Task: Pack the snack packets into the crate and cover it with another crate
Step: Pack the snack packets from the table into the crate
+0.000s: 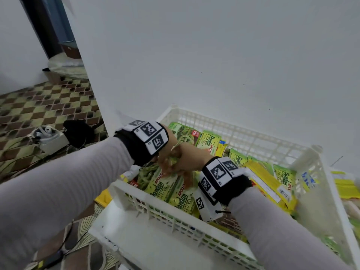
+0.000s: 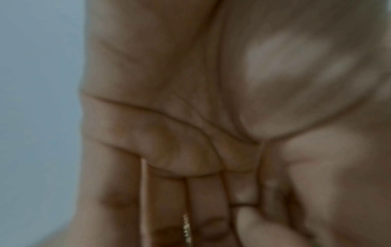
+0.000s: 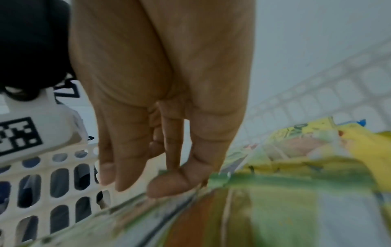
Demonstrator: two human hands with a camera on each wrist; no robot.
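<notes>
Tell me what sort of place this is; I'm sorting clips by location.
Probably a home room or small shop's back room, not a warehouse: patterned floor tiles, plain white wall, and a white plastic crate of snack packets on the floor.

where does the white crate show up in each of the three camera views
Head: the white crate fills the lower right, packets inside.
Left wrist: not in it; only the palm shows.
Right wrist: its slotted wall sits lower left.
Shared landmark: the green packets, in the head and right wrist views.

A plain white wall [image 1: 214, 55] is seen ahead. A brown-and-green checkered tile floor [image 1: 44, 106] is spread at left, crossed by dark cables [image 1: 17, 158].
</notes>
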